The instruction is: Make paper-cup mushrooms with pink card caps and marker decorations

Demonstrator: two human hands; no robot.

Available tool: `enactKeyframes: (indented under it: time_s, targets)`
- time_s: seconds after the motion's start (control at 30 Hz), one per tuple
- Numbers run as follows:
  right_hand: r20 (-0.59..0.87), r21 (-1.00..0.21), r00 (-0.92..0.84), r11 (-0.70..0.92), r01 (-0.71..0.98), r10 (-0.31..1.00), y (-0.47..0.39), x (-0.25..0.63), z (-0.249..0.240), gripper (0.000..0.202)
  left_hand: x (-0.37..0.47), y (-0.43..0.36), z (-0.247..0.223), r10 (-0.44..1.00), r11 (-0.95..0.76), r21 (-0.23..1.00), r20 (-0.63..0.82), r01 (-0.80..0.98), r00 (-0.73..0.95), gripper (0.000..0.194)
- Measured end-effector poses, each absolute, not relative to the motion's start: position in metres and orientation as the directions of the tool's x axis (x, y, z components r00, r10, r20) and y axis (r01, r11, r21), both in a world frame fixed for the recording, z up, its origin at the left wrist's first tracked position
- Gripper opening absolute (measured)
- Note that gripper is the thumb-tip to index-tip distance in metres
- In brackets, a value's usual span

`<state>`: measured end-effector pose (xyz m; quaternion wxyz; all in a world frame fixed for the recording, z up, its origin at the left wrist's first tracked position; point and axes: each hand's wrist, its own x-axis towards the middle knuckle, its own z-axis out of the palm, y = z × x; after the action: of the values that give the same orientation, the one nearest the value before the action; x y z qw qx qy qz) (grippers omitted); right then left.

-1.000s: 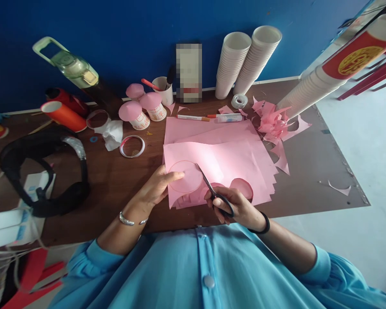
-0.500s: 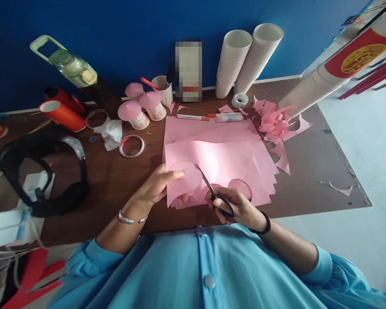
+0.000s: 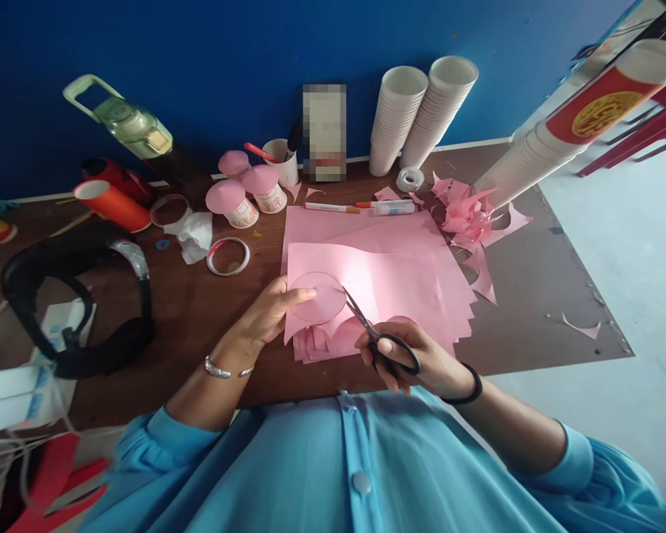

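Note:
My left hand (image 3: 277, 307) pinches the left edge of a pink paper sheet (image 3: 399, 274), thumb on top and fingers underneath. Under the thumb lies a drawn circle (image 3: 325, 300) on that sheet. In my right hand (image 3: 408, 355) is a pair of black-handled scissors (image 3: 391, 355), my fingers through the loops. Their blades meet the paper at the circle's right edge. The sheet's lower edge shows curved cut-outs. More pink sheets (image 3: 311, 222) are stacked beneath it on the brown table.
Behind the paper are markers (image 3: 333, 208), a tape roll (image 3: 410, 179) and stacked white paper cups (image 3: 397, 122). Pink scraps (image 3: 466, 215) lie right, beside a long cup stack (image 3: 527, 166). Left are pink-topped cups (image 3: 241, 211), a tape ring (image 3: 229, 257), a bottle (image 3: 136, 126) and a black headband-like thing (image 3: 78, 355).
The scissors have turned and moved slightly right, and their handles have spread. The held sheet has shifted a little, hiding the round cut piece near my right hand.

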<state>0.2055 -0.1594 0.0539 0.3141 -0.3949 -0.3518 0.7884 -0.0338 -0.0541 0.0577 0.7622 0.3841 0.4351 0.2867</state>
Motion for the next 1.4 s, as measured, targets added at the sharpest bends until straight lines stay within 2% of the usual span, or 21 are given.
enactKeyframes:
  time_s: [0.13,0.33,0.77,1.1,1.3,1.4]
  targets:
    - [-0.420,-0.827,-0.502,-0.546,-0.131,0.756,-0.154,0.212,0.066,0.049,-0.033,-0.052,0.068,0.754,0.563,0.824,-0.479,-0.067,0.448,0.038]
    - [-0.376,-0.874,-0.517,-0.479,-0.077,0.769,-0.142,0.213,0.074,0.053,-0.031,-0.052,0.072,0.732,0.593,0.800,-0.489,-0.091,0.476,0.022]
    - [-0.317,-0.933,-0.571,-0.358,0.042,0.757,-0.116,0.221,0.047,0.058,-0.032,-0.043,0.060,0.662,0.622,0.782,-0.490,-0.050,0.567,0.041]
    - [-0.237,-0.960,-0.594,-0.280,0.021,0.769,-0.108,0.218,0.037,0.059,-0.035,-0.041,0.059,0.663,0.621,0.783,-0.505,-0.030,0.552,0.035]
    - [-0.249,-0.953,-0.583,-0.304,0.004,0.774,-0.115,0.214,0.043,0.058,-0.036,-0.045,0.063,0.639,0.630,0.775,-0.482,-0.048,0.600,0.042]
    - [-0.248,-0.948,-0.579,-0.319,-0.022,0.777,-0.122,0.211,0.047,0.056,-0.038,-0.049,0.066,0.666,0.586,0.809,-0.448,-0.047,0.597,0.045]
